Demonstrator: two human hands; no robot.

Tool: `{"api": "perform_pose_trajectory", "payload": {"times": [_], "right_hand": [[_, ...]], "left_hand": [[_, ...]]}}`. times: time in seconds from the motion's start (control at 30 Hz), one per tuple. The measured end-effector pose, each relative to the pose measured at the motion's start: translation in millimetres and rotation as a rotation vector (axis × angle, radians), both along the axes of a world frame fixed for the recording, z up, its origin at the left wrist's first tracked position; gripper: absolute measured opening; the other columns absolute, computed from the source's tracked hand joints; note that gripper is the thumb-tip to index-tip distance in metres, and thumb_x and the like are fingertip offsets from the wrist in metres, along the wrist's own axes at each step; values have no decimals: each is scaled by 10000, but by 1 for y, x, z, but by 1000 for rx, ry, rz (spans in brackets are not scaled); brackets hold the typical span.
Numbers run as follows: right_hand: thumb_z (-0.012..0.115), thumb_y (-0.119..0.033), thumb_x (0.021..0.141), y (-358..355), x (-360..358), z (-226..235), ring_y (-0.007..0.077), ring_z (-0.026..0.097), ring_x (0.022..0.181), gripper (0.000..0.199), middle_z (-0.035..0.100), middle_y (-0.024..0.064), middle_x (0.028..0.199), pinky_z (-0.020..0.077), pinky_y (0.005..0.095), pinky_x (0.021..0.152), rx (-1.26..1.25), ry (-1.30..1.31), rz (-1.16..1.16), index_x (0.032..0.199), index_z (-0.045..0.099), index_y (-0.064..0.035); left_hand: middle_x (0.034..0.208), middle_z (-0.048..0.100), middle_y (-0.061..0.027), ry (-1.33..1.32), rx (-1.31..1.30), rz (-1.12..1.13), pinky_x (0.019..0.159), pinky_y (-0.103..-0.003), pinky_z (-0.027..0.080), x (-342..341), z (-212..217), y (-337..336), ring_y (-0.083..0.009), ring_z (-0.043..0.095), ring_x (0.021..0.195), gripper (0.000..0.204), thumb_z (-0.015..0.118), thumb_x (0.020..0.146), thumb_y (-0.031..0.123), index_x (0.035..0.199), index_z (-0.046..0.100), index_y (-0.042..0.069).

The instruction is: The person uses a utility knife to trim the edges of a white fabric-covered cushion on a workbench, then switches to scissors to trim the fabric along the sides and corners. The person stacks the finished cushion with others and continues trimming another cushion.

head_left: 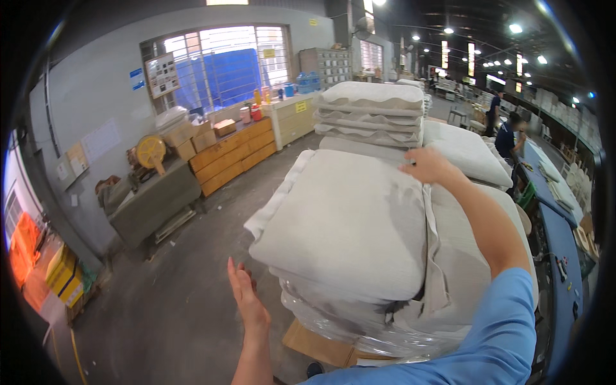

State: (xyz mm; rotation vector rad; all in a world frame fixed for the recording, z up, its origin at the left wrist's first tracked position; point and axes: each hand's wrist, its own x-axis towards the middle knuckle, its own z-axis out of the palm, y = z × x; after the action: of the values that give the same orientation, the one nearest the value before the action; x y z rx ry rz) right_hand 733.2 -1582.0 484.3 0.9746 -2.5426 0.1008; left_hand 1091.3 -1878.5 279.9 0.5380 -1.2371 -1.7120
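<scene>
Left grip (249, 296) extended, empty; right grip (431, 166) blurred, closure indeterminate; uneven pushing could topple the white pad stack (340, 221) between.

Off-white padded sheets (343, 215), centre; light-blue sleeve (504, 321), lower right; blue desk (559, 237), right side; orange-brown wooden drawers (234, 156) and blue sheeting (228, 76), upper left; orange cloth (24, 247), far left.

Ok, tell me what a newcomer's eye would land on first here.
Likely the pale padded stack filling the middle, with the right hand at its far right corner. Next, perhaps the bright blue sheet behind the barred window, upper left, and the orange cover at far left.
</scene>
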Motion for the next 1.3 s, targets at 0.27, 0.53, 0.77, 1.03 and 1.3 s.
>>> {"api": "perform_pose_trajectory", "payload": {"times": [0.27, 0.53, 0.77, 1.03, 1.3], "right_hand": [[531, -600, 1020, -26, 90, 5, 385, 755, 909, 871, 688, 299, 1245, 590, 476, 907, 132, -609, -400, 1658, 271, -67], [568, -591, 1015, -15, 72, -52, 439, 662, 1163, 695, 686, 285, 1258, 509, 500, 1012, -70, -278, -255, 1464, 577, -60], [592, -488, 1053, 49, 97, -6, 196, 697, 1034, 559, 731, 135, 1106, 543, 353, 910, -499, -626, -217, 1416, 642, -65], [509, -468, 1100, 319, 205, -49, 175, 645, 1165, 590, 711, 125, 1249, 511, 333, 1016, -956, -375, -981, 1479, 574, -21], [483, -613, 1072, 332, 237, -129, 227, 583, 1349, 768, 584, 112, 1512, 466, 382, 1135, -1863, -771, -118, 1556, 474, -17]], "left_hand": [[1387, 561, -195, 192, -246, -13, 1119, -422, 379, -100, -16, -56, -289, 528, 1271, 518, 389, 1127, 359, 1395, 538, -59], [1277, 598, -151, 92, -317, -30, 1024, -408, 450, -130, -14, -90, -237, 568, 1172, 609, 399, 1108, 501, 1328, 564, -43], [1535, 496, -162, 239, -69, -266, 1166, -436, 383, -97, 11, -79, -291, 473, 1425, 868, 381, 1062, 705, 1496, 472, -41], [1610, 414, -194, 250, 151, -333, 1219, -476, 299, -109, -13, -75, -345, 394, 1479, 944, 257, 1061, 750, 1556, 414, -38], [1537, 516, -259, 323, -87, -146, 1211, -581, 381, -116, 26, -43, -452, 476, 1428, 1017, 264, 986, 801, 1505, 479, -46]]}}
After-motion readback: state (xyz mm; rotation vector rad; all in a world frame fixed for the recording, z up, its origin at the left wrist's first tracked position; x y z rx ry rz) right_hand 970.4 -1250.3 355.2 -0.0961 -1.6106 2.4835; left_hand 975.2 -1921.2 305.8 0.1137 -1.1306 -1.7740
